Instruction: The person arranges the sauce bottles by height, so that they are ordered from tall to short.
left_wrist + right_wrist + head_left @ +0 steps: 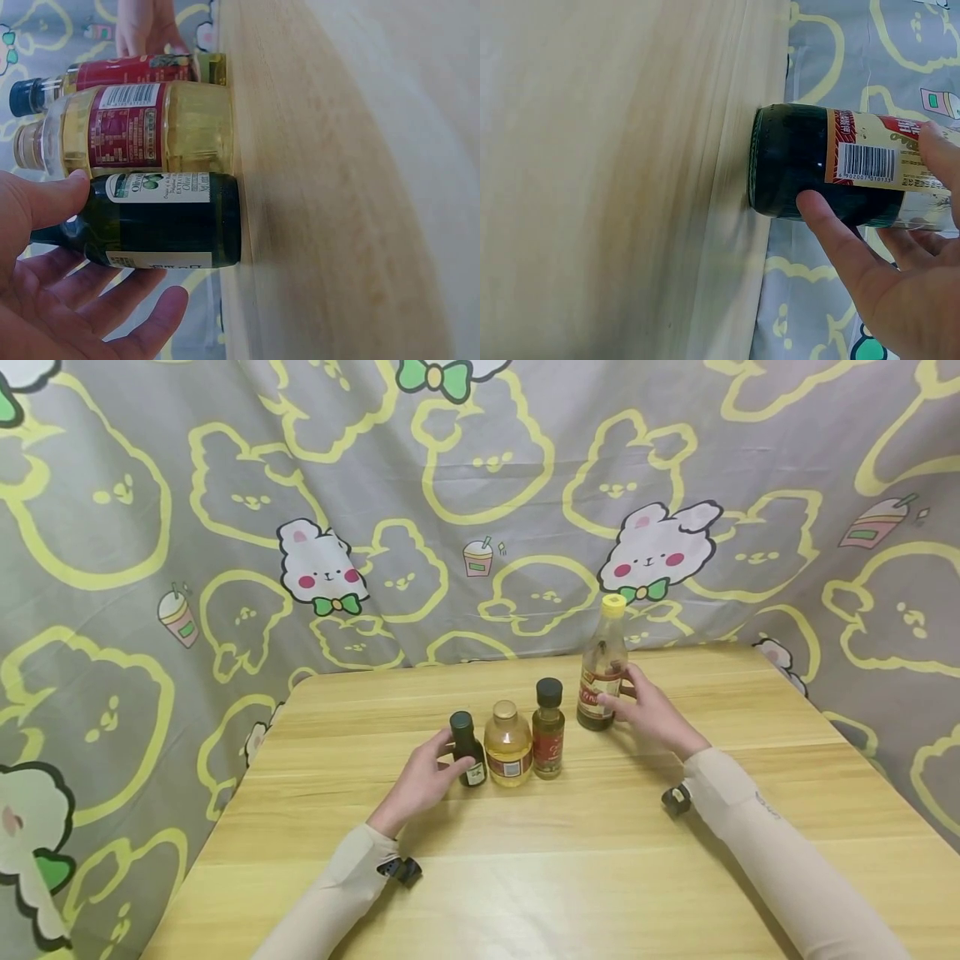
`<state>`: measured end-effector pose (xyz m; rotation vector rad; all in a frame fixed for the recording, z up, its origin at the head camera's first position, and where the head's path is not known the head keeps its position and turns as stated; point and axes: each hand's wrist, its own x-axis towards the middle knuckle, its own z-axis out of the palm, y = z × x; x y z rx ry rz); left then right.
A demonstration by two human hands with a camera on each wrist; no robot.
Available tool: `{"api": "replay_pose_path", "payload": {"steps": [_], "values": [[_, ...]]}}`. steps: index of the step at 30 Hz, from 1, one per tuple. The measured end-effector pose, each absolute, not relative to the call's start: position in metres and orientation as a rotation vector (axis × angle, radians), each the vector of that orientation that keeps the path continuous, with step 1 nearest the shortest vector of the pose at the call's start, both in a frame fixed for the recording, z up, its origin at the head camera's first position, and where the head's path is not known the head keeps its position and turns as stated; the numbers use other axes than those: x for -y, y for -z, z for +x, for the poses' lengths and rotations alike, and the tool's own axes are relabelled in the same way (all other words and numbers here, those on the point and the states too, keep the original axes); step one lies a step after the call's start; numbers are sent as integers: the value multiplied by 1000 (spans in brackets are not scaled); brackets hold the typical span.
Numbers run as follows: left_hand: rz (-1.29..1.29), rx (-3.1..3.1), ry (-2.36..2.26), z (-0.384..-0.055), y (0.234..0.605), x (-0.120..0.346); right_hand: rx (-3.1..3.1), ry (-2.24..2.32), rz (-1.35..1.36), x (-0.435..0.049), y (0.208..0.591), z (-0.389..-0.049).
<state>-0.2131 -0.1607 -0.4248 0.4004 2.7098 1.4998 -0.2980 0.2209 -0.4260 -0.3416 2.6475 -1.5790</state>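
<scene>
At the left of a row of three bottles stands a small dark green olive oil bottle (pixel 467 745). My left hand (pixel 426 783) holds it, with the thumb across its shoulder and the fingers behind it in the left wrist view. Right beside it is a round bottle of pale yellow oil (pixel 508 735), then a slim red-labelled bottle (pixel 549 745) with a black cap. Farther back on the right, my right hand (pixel 647 708) grips a tall yellow-capped glass bottle of dark sauce (pixel 600 653). The thumb presses its label (pixel 870 154); other fingers pass around the far side.
All the bottles stand upright on a light wooden table (pixel 510 877). A grey curtain (pixel 480 477) with yellow outlines and cartoon bears hangs along its back edge and sides. Dark wrist devices (pixel 401 870) sit at both sleeves.
</scene>
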Motion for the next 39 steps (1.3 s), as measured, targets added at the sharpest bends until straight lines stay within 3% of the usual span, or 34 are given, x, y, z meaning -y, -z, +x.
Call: {"api": "replay_pose_path", "payload": {"steps": [27, 34, 39], "values": [[405, -2690, -1506, -216, 427, 160, -2599, 1620, -273, -233, 427, -316], [403, -2682, -1503, -217, 427, 159, -2481, 1624, -218, -259, 457, -322], [387, -2683, -1507, -217, 427, 160, -2458, 1537, -248, -269, 443, -323]]}}
